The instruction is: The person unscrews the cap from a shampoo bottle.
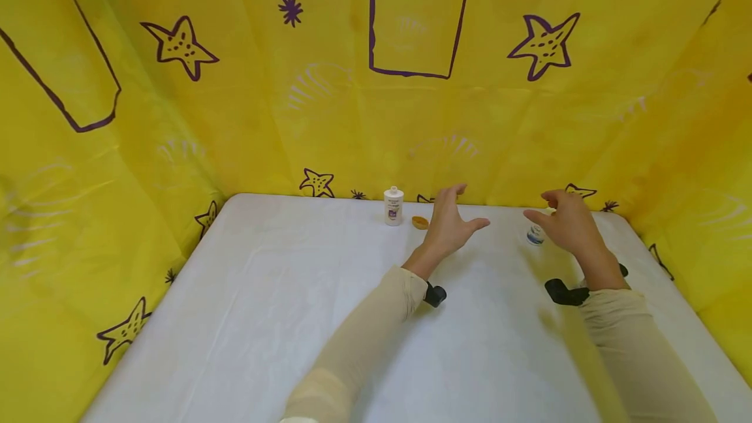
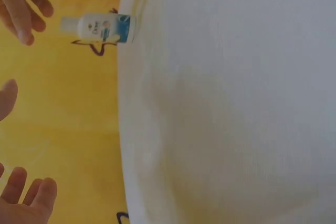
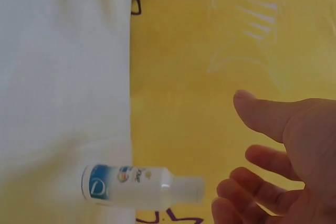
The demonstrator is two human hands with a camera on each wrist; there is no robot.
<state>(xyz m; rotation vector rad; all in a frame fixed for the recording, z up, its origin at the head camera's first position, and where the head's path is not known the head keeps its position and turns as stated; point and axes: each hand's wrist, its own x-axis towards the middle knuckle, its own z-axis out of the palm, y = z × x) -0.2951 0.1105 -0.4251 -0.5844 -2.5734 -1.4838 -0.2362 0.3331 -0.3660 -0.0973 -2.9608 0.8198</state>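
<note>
we see the table's point(image 1: 264, 292) far edge near every item, so a backward knock could tip one off. the left hand point(image 1: 448, 224) and right hand point(image 1: 566, 222) both hold nothing, thumbs spread from fingers. swinging left, we might topple the upright white bottle point(image 1: 393, 209). the blue-and-white bottle point(image 1: 535, 238) stands beside the right hand; a careless finger could catch its cap. we might also brush the small orange item point(image 1: 420, 222).
</note>
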